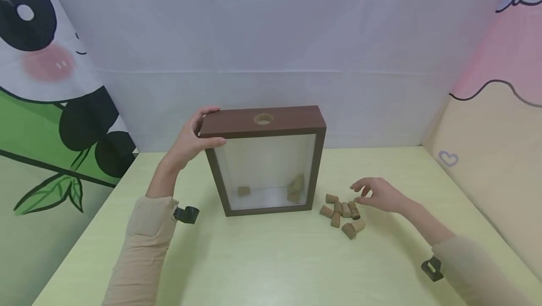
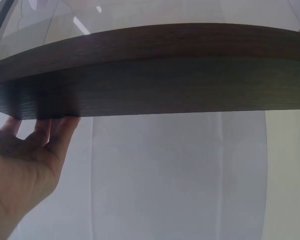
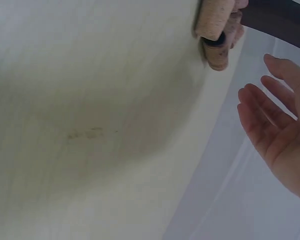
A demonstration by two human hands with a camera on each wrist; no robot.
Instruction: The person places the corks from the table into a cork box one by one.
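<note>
Seven-odd loose brown corks (image 1: 344, 214) on pale green tabletop (image 1: 262, 259): right hand (image 1: 378, 194) open above, should pinch one; left hand (image 1: 192, 139) grips upright brown glass-fronted shadow box (image 1: 264, 157), keep steady.

Beige ribbed sleeves (image 1: 148, 240) on both arms — a small black camera clip (image 1: 186, 214) at each wrist
</note>
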